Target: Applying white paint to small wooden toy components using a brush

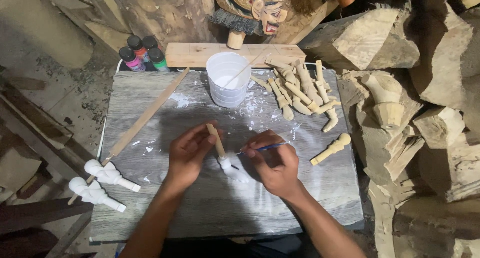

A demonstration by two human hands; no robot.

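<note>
Left hand: your left hand (189,153) is curled around the bare wooden stem of a carved wooden puppet arm (226,158), fingers and thumb pinching it near the top so the piece stands tilted, stem up.
Piece in hand: its lower end is coated white and rests on the grey wood-grain board (225,208), between your two hands near the board's middle.
Right hand: your right hand (275,163) is closed on a thin blue-handled brush (265,148); the brush tip points left, at the white end of the piece.
Paint: a white plastic cup (228,79) holding white paint stands at the far side of the board, a thin stick (244,68) leaning in it, with white splashes around its base.
Unpainted pieces: a pile of bare wooden arm pieces (300,90) lies just right of the cup; one more bare wooden piece (331,149) lies alone to the right of your right hand.
Painted pieces: two white-coated pieces (102,183) lie at the board's left edge, well apart from your hands.
Other: a long wooden slat (147,115) crosses the left part diagonally; small paint bottles (141,52) stand beyond the far left corner.
</note>
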